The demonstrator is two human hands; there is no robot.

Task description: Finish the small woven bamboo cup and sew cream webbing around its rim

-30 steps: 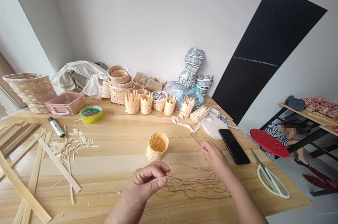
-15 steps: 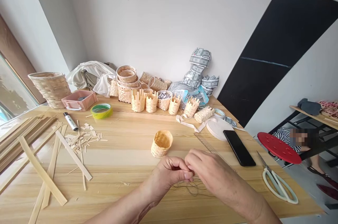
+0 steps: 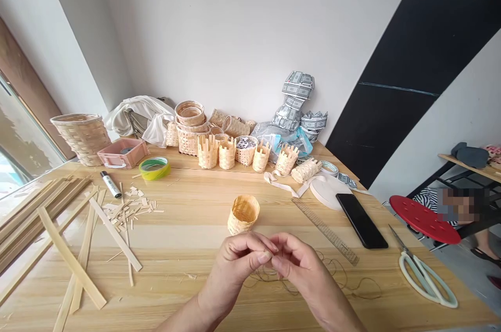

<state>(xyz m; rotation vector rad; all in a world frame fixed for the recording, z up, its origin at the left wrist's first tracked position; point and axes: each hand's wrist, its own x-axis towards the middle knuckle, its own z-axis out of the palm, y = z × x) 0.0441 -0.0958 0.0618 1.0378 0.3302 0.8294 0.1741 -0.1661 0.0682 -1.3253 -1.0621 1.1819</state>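
- The small woven bamboo basket (image 3: 243, 215) at centre is showing rough, matt strips.
- The dark thread (image 3: 332, 269) at lower right of centre is looking thin and matt.
- The wooden tabletop (image 3: 176, 248) is showing a smooth, faintly glossy finish across the lower frame.
- The black phone (image 3: 362, 221) right of centre is gleaming with smooth glass.
- The metal scissor blades (image 3: 400, 242) at lower right are shining above pale, smooth plastic handles (image 3: 426, 285).
- The pink plastic crate (image 3: 123, 153) at left is looking matt.

No words or numbers can be read: the marker pen (image 3: 110, 185) label at left, the ruler (image 3: 324, 230) markings at right and the banknote-patterned paper (image 3: 293, 94) at upper centre are all too small or blurred.
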